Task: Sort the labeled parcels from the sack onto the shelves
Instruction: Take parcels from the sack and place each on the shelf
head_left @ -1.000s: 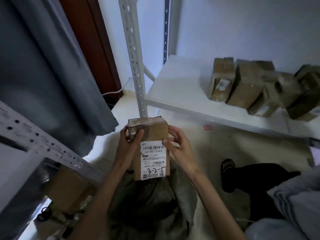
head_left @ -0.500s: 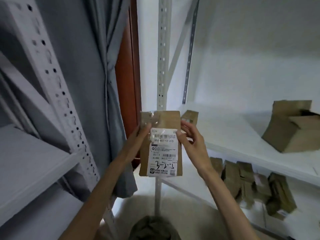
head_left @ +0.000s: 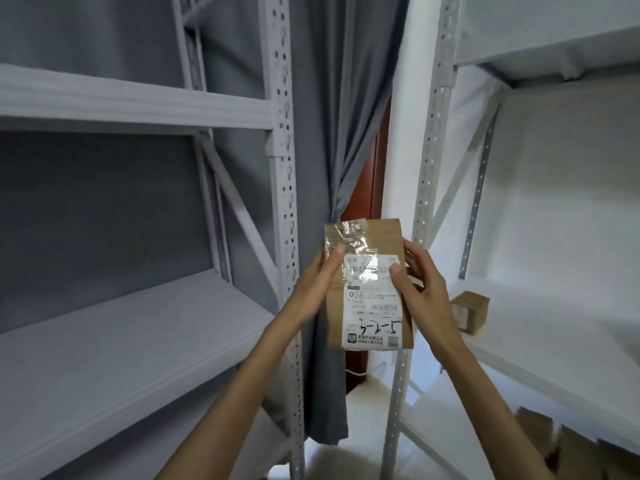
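Note:
I hold a flat brown cardboard parcel (head_left: 372, 244) upright in front of me, between the two shelf units. Its white shipping label faces me, with a handwritten code near the bottom and clear tape across the top. My left hand (head_left: 317, 285) grips its left edge, thumb on the front. My right hand (head_left: 422, 289) grips the right edge, thumb pressed on the label. The sack is out of view.
A grey metal shelf unit (head_left: 145, 327) stands at left with bare boards. A white shelf unit (head_left: 554, 344) at right carries a small brown box (head_left: 471, 311); more brown parcels (head_left: 568, 441) lie on the level below. A grey curtain (head_left: 332, 133) and a brown door hang behind.
The view has risen from the sack on the floor up to the shelves. Both hands have lifted the parcel with it and keep the same grip.

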